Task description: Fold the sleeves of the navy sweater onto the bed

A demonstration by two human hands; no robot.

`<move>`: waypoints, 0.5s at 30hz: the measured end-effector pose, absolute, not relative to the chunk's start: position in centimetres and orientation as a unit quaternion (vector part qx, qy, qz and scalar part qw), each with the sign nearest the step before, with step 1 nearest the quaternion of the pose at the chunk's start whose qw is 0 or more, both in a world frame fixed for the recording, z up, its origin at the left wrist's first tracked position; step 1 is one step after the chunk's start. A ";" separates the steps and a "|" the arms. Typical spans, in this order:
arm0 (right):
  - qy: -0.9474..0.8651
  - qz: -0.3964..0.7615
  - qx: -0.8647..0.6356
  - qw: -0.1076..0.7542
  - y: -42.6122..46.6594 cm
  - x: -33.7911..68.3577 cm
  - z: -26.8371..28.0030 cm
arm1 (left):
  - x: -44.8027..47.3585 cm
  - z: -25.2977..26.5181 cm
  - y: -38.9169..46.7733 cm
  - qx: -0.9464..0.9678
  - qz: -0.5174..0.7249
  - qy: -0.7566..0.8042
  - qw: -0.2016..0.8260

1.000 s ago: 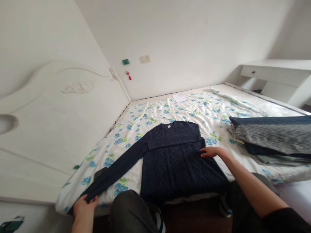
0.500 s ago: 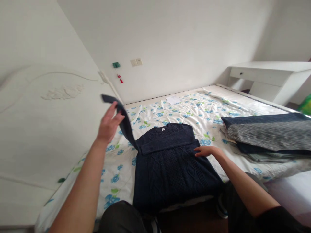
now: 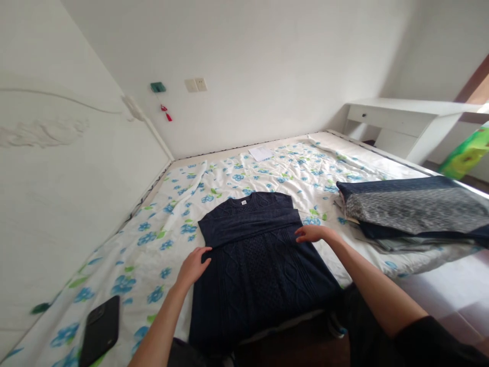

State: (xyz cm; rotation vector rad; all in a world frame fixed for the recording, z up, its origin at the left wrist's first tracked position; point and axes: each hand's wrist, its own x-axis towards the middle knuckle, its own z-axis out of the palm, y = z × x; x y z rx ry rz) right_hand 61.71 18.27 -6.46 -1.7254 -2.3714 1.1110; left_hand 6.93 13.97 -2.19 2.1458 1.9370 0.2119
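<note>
While the dark phone (image 3: 100,330) lies nearest, flat on the flowered sheet at the lower left corner of the bed (image 3: 160,265), the navy cable-knit sweater (image 3: 255,260) is spread just beyond it, hem hanging over the near edge of the mattress and collar pointing toward the far wall. Both sleeves are seen folded across the chest, forming a band below the collar. The left hand (image 3: 193,265) is laid on the sweater's left edge, fingers spread and loose, pressing on the knit rather than gripping it. The right hand (image 3: 311,233) is placed flat at the right end of the folded sleeve band, its fingers also extended and holding nothing. A dark sleeve is seen on the right forearm at the lower right.

Farther to the right, a stack of folded clothes (image 3: 412,211) in grey and navy is set on the bed, well apart from the sweater. Beyond the sweater, a white sheet of paper (image 3: 261,153) is seen on the bedding near the far wall. A white headboard (image 3: 69,168) runs along the left, and a white table (image 3: 405,117) stands at the far right corner.
</note>
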 end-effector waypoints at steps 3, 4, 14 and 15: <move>-0.724 0.326 -0.607 0.036 20.4 62.1 -6.9 | 5.5 -3.5 15.1 0.724 0.072 0.681 0.087; -0.713 0.303 -0.630 0.058 21.1 62.3 -7.2 | 5.4 -3.7 15.7 0.728 0.073 0.678 0.075; -0.550 0.324 -0.741 0.211 25.2 63.4 -13.6 | 5.4 -7.0 20.4 0.739 0.026 0.670 0.065; -0.542 0.318 -0.743 0.229 25.4 63.1 -13.9 | 4.9 -7.1 20.7 0.732 0.026 0.678 0.061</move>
